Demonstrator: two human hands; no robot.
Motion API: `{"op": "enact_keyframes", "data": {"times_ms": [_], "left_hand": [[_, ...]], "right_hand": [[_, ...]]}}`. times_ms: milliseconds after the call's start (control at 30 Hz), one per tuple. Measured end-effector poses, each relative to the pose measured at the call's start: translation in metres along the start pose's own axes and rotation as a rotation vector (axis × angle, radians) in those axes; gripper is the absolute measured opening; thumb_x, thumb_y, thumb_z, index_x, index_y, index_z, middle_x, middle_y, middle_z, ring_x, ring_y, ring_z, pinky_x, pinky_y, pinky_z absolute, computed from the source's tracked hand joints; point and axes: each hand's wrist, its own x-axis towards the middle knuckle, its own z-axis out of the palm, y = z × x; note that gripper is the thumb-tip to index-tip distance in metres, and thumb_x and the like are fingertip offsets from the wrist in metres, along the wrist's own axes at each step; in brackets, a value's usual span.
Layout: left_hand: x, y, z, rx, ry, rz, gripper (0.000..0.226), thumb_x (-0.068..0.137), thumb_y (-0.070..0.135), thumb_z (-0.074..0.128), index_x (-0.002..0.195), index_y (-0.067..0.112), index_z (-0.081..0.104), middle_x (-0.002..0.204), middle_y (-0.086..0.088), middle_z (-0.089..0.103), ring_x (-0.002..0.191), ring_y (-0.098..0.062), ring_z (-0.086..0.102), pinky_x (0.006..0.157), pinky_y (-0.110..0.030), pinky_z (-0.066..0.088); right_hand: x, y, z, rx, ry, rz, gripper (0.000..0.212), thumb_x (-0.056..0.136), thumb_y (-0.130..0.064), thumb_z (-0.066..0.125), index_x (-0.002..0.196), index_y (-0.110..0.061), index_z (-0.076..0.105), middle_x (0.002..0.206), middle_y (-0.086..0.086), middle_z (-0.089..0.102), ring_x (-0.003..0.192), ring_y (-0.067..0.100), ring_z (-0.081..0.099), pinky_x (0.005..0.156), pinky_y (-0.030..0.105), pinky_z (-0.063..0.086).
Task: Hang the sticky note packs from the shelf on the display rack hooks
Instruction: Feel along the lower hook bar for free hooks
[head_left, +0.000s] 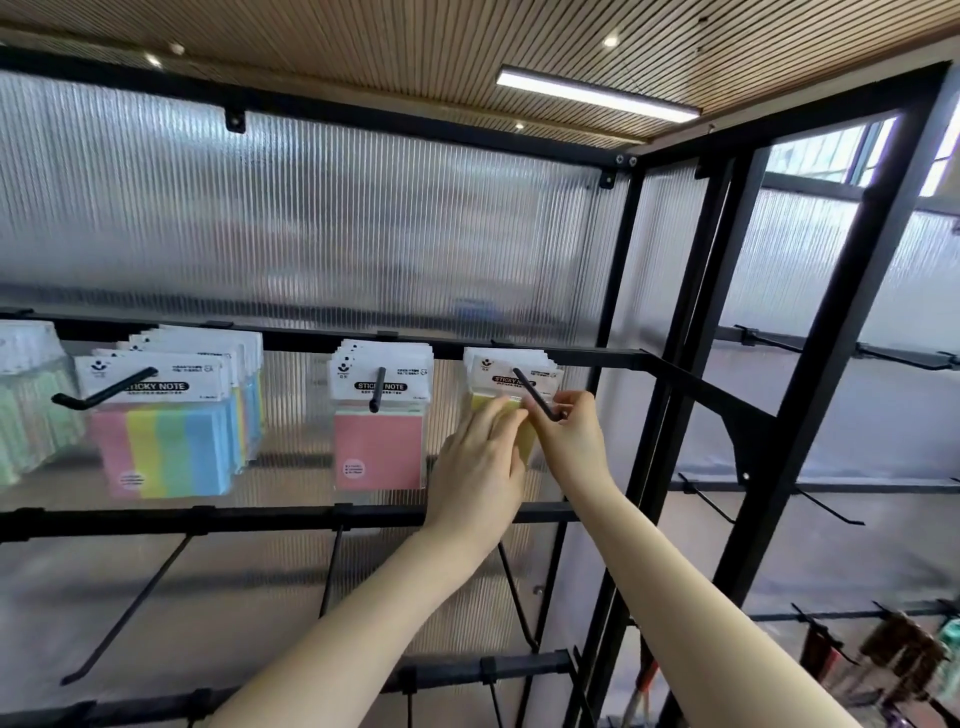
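The left hand (480, 457) is laid flat, fingers nearly straight, against the front of a yellow sticky note pack in clear film with a white header card (506, 387); whether its thumb is curled behind the pack cannot be told. The right hand (569, 431) is raised just beside it, and its fingertips (563, 402) are pinched on the right edge of the same pack, close to the upturned tip of a black metal hook (537, 397). The pack is seen at the front of a small stack whose header cards are threaded on that hook, below a black horizontal rail of the display rack (291, 340).

On the next hook to the left (376, 389), a stack of pink sticky note packs with "STICKY NOTE" printed on the header (379, 415) is hung. Further left, a longer slanted hook (104, 389) is loaded with packs striped pink, yellow, green and blue (166, 415). At the left edge of the view, pale green packs (28, 395) are partly seen, blurred.

Behind everything, a ribbed translucent panel (337, 234) is framed by black steel posts (841, 312). On the lower rails, bare black hooks (124, 608) are angled outward. At lower right, dark brown items (904, 649) are hung on another section; what they are cannot be made out.
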Motion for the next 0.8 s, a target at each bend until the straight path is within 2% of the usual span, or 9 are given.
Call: {"op": "enact_keyframes", "data": {"times_ms": [167, 267, 333, 367, 400, 467, 533, 667, 800], "left_hand": [[-0.008, -0.003, 0.001, 0.046, -0.103, -0.03, 0.045, 0.094, 0.011, 0.049, 0.138, 0.018, 0.045, 0.154, 0.005, 0.027, 0.14, -0.016, 0.03, 0.11, -0.036, 0.032], [-0.02, -0.004, 0.001, 0.068, -0.113, -0.049, 0.042, 0.095, 0.013, 0.048, 0.137, 0.015, 0.047, 0.152, 0.002, 0.034, 0.139, -0.016, 0.032, 0.111, -0.031, 0.028], [-0.031, -0.005, 0.0, 0.076, -0.118, -0.058, 0.039, 0.096, 0.013, 0.046, 0.135, 0.014, 0.049, 0.145, 0.0, 0.042, 0.136, -0.015, 0.036, 0.112, -0.028, 0.026], [-0.037, -0.005, 0.0, 0.081, -0.13, -0.071, 0.038, 0.096, 0.014, 0.045, 0.134, 0.013, 0.051, 0.141, 0.0, 0.047, 0.133, -0.015, 0.039, 0.111, -0.027, 0.028], [-0.043, -0.006, -0.002, 0.091, -0.15, -0.086, 0.036, 0.097, 0.015, 0.045, 0.132, 0.014, 0.053, 0.137, 0.001, 0.052, 0.129, -0.015, 0.043, 0.109, -0.028, 0.031], [-0.055, -0.008, -0.008, 0.13, -0.215, -0.111, 0.033, 0.098, 0.019, 0.043, 0.128, 0.018, 0.055, 0.128, 0.003, 0.059, 0.119, -0.015, 0.051, 0.102, -0.031, 0.039], [-0.07, -0.014, -0.019, 0.189, -0.295, -0.125, 0.031, 0.098, 0.025, 0.041, 0.125, 0.025, 0.057, 0.122, 0.007, 0.063, 0.111, -0.015, 0.057, 0.092, -0.032, 0.045], [-0.101, -0.039, -0.056, 0.298, -0.381, -0.194, 0.027, 0.098, 0.034, 0.041, 0.118, 0.033, 0.059, 0.117, 0.013, 0.065, 0.105, -0.012, 0.061, 0.082, -0.029, 0.048], [-0.131, -0.069, -0.102, 0.391, -0.376, -0.283, 0.023, 0.097, 0.036, 0.044, 0.114, 0.033, 0.059, 0.113, 0.013, 0.065, 0.099, -0.01, 0.062, 0.07, -0.024, 0.043]], "right_hand": [[-0.013, 0.009, -0.005, -0.078, -0.06, 0.055, 0.032, 0.095, -0.034, 0.056, 0.109, -0.008, 0.046, 0.088, -0.003, 0.054, 0.081, 0.013, 0.052, 0.067, 0.024, 0.037], [-0.026, 0.024, -0.012, -0.177, -0.162, 0.153, 0.023, 0.099, -0.03, 0.047, 0.092, -0.009, 0.048, 0.076, -0.001, 0.051, 0.07, 0.015, 0.05, 0.058, 0.027, 0.035], [-0.038, 0.035, -0.017, -0.268, -0.262, 0.187, 0.029, 0.099, -0.025, 0.044, 0.073, -0.011, 0.044, 0.064, 0.0, 0.045, 0.056, 0.014, 0.041, 0.053, 0.027, 0.03], [-0.044, 0.038, -0.019, -0.301, -0.309, 0.201, 0.031, 0.099, -0.022, 0.043, 0.071, -0.01, 0.045, 0.062, 0.002, 0.044, 0.054, 0.015, 0.04, 0.053, 0.026, 0.03], [-0.05, 0.041, -0.019, -0.316, -0.346, 0.218, 0.029, 0.098, -0.02, 0.042, 0.073, -0.008, 0.05, 0.064, 0.005, 0.046, 0.056, 0.017, 0.043, 0.054, 0.026, 0.031], [-0.061, 0.046, -0.018, -0.318, -0.397, 0.233, 0.024, 0.098, -0.019, 0.043, 0.092, -0.003, 0.06, 0.076, 0.008, 0.057, 0.068, 0.019, 0.053, 0.059, 0.026, 0.038], [-0.072, 0.047, -0.013, -0.341, -0.445, 0.21, 0.023, 0.099, -0.021, 0.045, 0.106, -0.005, 0.06, 0.088, 0.007, 0.062, 0.077, 0.019, 0.057, 0.064, 0.026, 0.043], [-0.095, 0.033, 0.005, -0.376, -0.51, 0.077, 0.022, 0.098, -0.025, 0.045, 0.108, -0.014, 0.061, 0.096, 0.002, 0.065, 0.081, 0.014, 0.058, 0.067, 0.026, 0.045], [-0.124, 0.003, 0.04, -0.4, -0.607, -0.055, 0.026, 0.097, -0.024, 0.044, 0.116, -0.016, 0.06, 0.107, 0.003, 0.066, 0.093, 0.021, 0.062, 0.078, 0.033, 0.051]]}}
